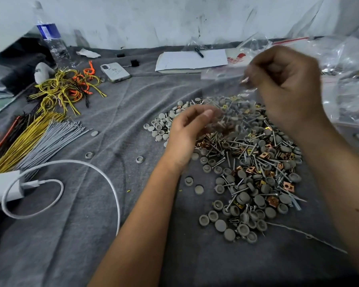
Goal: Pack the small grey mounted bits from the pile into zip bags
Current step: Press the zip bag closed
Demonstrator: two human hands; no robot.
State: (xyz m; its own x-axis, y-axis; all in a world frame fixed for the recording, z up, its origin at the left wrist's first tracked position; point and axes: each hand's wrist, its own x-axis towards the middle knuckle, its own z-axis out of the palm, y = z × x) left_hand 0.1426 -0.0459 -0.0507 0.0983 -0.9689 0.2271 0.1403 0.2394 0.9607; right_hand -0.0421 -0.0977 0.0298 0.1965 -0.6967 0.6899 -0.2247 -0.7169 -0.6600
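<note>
A big pile (251, 162) of small grey round bits, screws and copper clips lies on the grey cloth, right of centre. My right hand (286, 88) is raised above the pile's far side, fingers pinched on the top of a clear zip bag (232, 104) that hangs down, blurred. My left hand (187, 129) hovers over the pile's left edge at the bag's lower part, thumb and fingers curled. Whether it holds any bits is hidden by blur.
Bundles of yellow, grey and orange wires (39, 131) lie at the left. A white charger cable (71, 172) loops near the front left. A phone (115, 72), water bottle (52, 40) and notepad (191, 60) sit at the back. Clear bags (348, 83) heap at the right.
</note>
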